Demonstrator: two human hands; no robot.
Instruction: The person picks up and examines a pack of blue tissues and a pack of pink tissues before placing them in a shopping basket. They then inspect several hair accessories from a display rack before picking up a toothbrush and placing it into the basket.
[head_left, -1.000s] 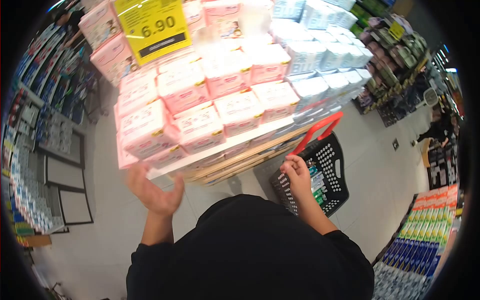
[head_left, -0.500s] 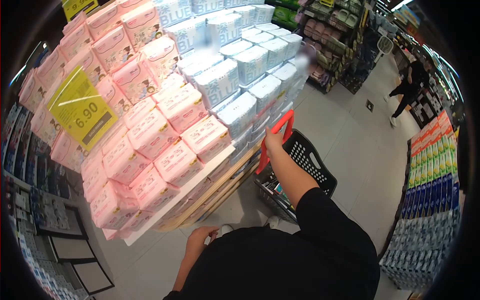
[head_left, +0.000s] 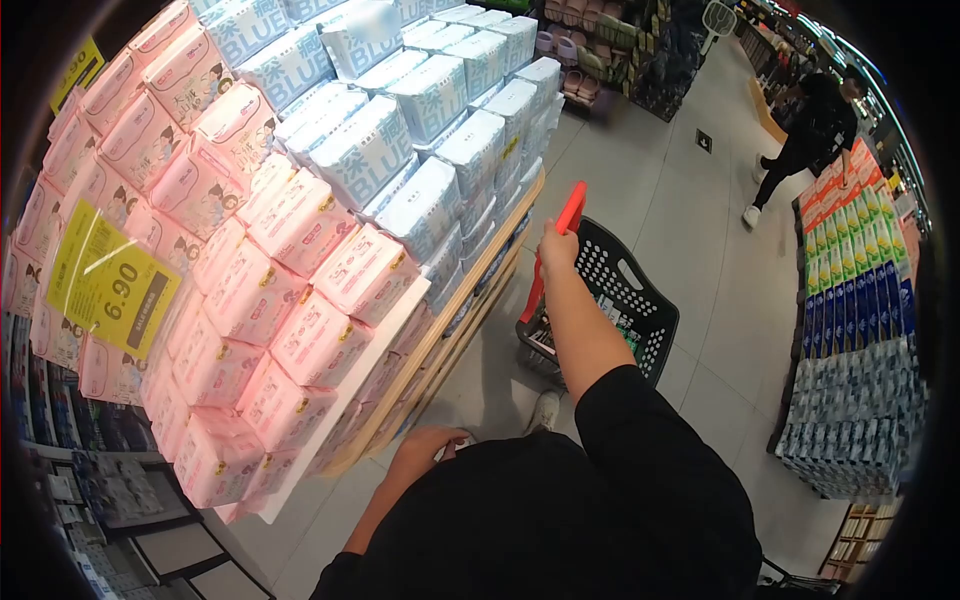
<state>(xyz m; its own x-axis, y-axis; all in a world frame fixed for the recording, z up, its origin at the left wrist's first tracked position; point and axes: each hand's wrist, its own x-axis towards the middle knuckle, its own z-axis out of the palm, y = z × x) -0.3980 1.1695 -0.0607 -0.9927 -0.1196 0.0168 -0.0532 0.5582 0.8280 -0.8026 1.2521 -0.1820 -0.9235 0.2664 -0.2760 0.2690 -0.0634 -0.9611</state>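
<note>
My right hand (head_left: 558, 246) is wrapped around the red handle (head_left: 570, 208) of a black shopping basket (head_left: 655, 325) with a perforated wall. Several goods, some with green, lie inside it, partly hidden by my forearm. My left hand (head_left: 432, 447) hangs low at my waist with its fingers curled in. Whatever it may hold is hidden. Beside it stands a stacked display of pink tissue packs (head_left: 315, 335) and pale blue tissue packs (head_left: 430, 195).
A yellow price sign (head_left: 112, 280) fronts the pink packs. The display's wooden edge (head_left: 450, 310) runs close along my left. A person in dark clothes (head_left: 815, 130) is in the aisle ahead, near stacked cartons (head_left: 850, 270) at right. Shelves of slippers (head_left: 590, 45) stand beyond.
The view has moved forward, with the tissue display sliding left and down. The person ahead appears closer and the basket has come along, still held by my right hand.
</note>
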